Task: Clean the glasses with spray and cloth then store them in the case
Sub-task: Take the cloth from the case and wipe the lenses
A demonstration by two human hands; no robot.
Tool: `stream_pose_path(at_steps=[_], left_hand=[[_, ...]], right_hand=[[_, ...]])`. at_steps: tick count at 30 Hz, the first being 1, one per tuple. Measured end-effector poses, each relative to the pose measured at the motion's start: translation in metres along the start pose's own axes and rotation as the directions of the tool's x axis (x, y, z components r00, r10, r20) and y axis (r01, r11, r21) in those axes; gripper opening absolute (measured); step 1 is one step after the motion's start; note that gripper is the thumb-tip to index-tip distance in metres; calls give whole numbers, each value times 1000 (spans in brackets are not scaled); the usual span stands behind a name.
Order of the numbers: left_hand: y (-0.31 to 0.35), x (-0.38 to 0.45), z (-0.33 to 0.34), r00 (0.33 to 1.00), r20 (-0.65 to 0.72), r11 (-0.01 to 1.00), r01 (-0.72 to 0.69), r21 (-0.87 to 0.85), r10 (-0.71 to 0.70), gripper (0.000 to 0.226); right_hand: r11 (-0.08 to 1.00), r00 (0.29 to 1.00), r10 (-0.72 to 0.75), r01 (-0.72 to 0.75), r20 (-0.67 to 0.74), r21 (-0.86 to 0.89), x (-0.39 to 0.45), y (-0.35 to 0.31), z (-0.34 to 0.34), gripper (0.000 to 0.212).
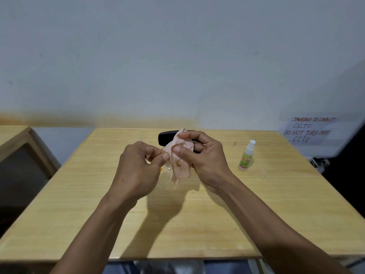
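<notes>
Pink cloth [180, 155]: a thin, stained piece of fabric, held above the middle of the wooden table [79, 194], draped over the glasses.
Head view, right hand [205, 161]: thumb and fingers are pressed together on the cloth, with a lens seemingly between the folds.
Head view, left hand [138, 167]: fingertips are pinched together on the glasses' frame, just beside the cloth; thumb and forefinger touch it.
Glasses [165, 177]: clear and hard to see; only a curved transparent rim shows below the left hand, and a small orange tip at its side. The rest is hidden by cloth and fingers.
Step in hand: I judge this is the wiping step, after the spraying.
Spray bottle [246, 156]: stands upright on the table to the right, well apart from the hands, its cap on.
Case [167, 136]: black, lying behind the hands near the far edge; I cannot tell if it is open.
Next move: probably to finish both lenses, put the cloth down, fold the arms and reach forward to the case.
Edges and room: the near half of the table is free; the far edge is close behind the case, so a push there could slide it off.
Wall sign [310, 130]: a paper note on the right, out of the way.
</notes>
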State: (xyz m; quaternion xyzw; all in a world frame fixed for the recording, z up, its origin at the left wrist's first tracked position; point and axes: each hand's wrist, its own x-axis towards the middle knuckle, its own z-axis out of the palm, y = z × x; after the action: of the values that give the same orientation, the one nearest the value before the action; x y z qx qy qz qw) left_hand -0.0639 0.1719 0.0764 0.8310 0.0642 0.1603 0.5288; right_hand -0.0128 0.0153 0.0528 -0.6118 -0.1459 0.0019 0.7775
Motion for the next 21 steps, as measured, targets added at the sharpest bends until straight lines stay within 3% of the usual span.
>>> stream_pose_path(at_steps=[5, 13, 21], left_hand=[[2, -1, -1, 1000, -4, 1000, 6, -12, -6, 14], [7, -5, -3, 999, 32, 1000, 12, 9, -12, 24], [7, -7, -7, 999, 42, 999, 16, 43, -18, 14]], right_hand=[[991, 999, 37, -38, 10, 126, 1, 1, 1, 35], [976, 993, 91, -72, -81, 205, 0, -4, 5, 25], [989, 994, 45, -31, -96, 145, 3, -6, 6, 23]])
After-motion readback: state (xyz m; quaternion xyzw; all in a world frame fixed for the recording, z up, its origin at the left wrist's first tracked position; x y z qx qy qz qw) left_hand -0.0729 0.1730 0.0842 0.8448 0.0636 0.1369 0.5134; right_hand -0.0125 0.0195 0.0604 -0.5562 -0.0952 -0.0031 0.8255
